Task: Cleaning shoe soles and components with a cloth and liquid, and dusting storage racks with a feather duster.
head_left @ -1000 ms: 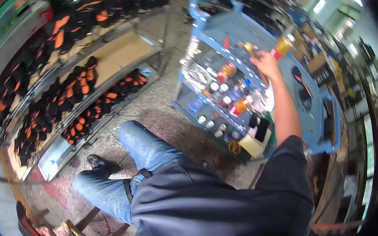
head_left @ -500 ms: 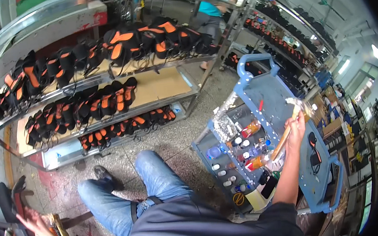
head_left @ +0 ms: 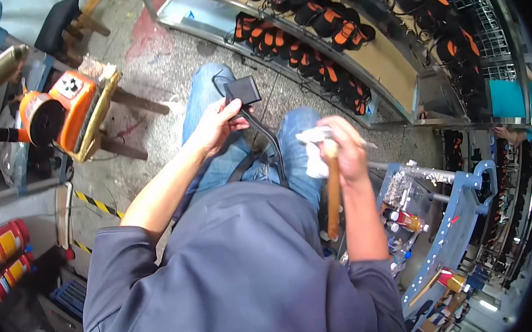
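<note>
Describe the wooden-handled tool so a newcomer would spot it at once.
Find the dark shirt at lower middle, then the right hand above it. The wooden-handled tool is in that hand; its straight tan handle sets it apart from the crumpled white material beside it.

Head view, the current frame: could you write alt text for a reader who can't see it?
A person's left grip holds what looks like a black heeled shoe, while the right grip holds a wooden-handled tool and something white. Ahead, a metal rack bears black-and-orange shoes; a blue cart stands at right.
</note>
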The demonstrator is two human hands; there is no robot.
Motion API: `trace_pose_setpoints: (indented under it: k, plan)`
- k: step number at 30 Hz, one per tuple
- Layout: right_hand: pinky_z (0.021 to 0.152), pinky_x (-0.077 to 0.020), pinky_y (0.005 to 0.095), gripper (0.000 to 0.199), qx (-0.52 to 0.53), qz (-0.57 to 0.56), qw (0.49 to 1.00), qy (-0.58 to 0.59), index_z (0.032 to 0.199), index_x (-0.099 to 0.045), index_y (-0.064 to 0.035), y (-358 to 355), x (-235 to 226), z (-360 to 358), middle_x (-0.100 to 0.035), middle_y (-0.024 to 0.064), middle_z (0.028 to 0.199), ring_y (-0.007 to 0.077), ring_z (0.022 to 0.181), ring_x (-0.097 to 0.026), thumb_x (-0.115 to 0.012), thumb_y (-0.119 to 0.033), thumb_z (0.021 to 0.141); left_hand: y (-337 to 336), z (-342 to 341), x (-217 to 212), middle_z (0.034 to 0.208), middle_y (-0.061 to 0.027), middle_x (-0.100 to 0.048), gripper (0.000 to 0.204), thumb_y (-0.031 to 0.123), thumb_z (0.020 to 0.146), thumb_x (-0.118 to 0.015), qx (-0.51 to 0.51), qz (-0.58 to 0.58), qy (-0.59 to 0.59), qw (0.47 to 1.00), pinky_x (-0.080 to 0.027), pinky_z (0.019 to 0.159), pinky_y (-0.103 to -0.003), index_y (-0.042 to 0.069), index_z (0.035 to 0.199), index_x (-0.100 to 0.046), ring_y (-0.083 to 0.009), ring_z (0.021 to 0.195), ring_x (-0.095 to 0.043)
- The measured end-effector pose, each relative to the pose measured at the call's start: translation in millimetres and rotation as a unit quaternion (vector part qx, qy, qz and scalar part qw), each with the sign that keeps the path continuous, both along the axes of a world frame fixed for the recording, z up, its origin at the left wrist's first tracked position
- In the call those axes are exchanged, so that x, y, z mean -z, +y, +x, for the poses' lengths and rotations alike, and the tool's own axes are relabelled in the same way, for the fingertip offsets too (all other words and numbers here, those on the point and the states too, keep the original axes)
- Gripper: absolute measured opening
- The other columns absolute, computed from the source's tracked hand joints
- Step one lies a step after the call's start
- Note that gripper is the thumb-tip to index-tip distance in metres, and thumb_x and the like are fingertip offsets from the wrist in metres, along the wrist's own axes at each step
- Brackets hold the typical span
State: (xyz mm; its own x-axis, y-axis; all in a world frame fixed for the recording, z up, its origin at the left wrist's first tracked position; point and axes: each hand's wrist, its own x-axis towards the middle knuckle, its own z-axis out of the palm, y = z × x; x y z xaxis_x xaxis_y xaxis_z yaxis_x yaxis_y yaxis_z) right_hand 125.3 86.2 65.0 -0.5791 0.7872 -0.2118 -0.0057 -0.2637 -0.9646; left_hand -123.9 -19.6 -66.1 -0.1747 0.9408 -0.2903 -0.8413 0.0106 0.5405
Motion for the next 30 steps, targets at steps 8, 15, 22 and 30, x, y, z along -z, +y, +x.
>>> trace_pose_setpoints:
  k: [8, 15, 22, 30]
  plan:
    - [0.051, -0.0405, 0.0209, 0.019, -0.089, -0.095, 0.99, -0.057, 0.097, -0.066, 0.0006, -1.6, 40.5, -62.6, -0.065, 0.0074, 0.08, 0.0105, 0.057, -0.054, -0.054, -0.014, 0.1, -20.5, 7.7, 14.2, 0.101, -0.0063, -0.07, 0.028, 0.025, 0.097, -0.069, 0.033, 0.007, 0.077, 0.996, -0.054, 0.079, -0.024, 0.005, 0.116, -0.064, -0.0097, 0.086, -0.065]
    - [0.05, -0.0392, 0.0206, 0.018, -0.089, -0.109, 0.987, -0.074, 0.094, -0.066, -0.0001, 2.3, 45.9, -82.1, -0.063, 0.0061, 0.074, 0.0097, 0.054, -0.052, -0.056, -0.014, 0.099, -18.9, 2.4, 17.8, 0.099, -0.0043, -0.069, 0.027, 0.024, 0.095, -0.07, 0.033, 0.012, 0.093, 0.995, -0.052, 0.078, -0.022, 0.005, 0.114, -0.065, -0.0092, 0.086, -0.063]
    - [0.049, -0.0384, 0.0217, 0.016, -0.143, -0.059, 0.981, -0.118, 0.091, -0.067, 0.0, 6.1, 51.9, -91.6, -0.063, 0.0059, 0.073, 0.0095, 0.054, -0.051, -0.058, -0.012, 0.096, -19.6, -2.1, 34.0, 0.097, -0.0043, -0.069, 0.032, 0.025, 0.093, -0.073, 0.041, 0.03, 0.14, 0.989, -0.05, 0.075, -0.021, 0.005, 0.115, -0.064, -0.009, 0.083, -0.061]
    - [0.049, -0.0373, 0.0226, 0.014, -0.172, 0.027, 0.96, -0.219, 0.081, -0.066, -0.0018, -1.6, 48.5, -106.4, -0.059, 0.0029, 0.064, 0.008, 0.053, -0.048, -0.062, -0.009, 0.092, -23.7, -2.8, 46.9, 0.085, -0.0012, -0.065, 0.015, 0.015, 0.093, -0.072, 0.037, -0.006, 0.166, 0.985, -0.05, 0.071, -0.02, 0.004, 0.102, -0.067, -0.0068, 0.075, -0.059]
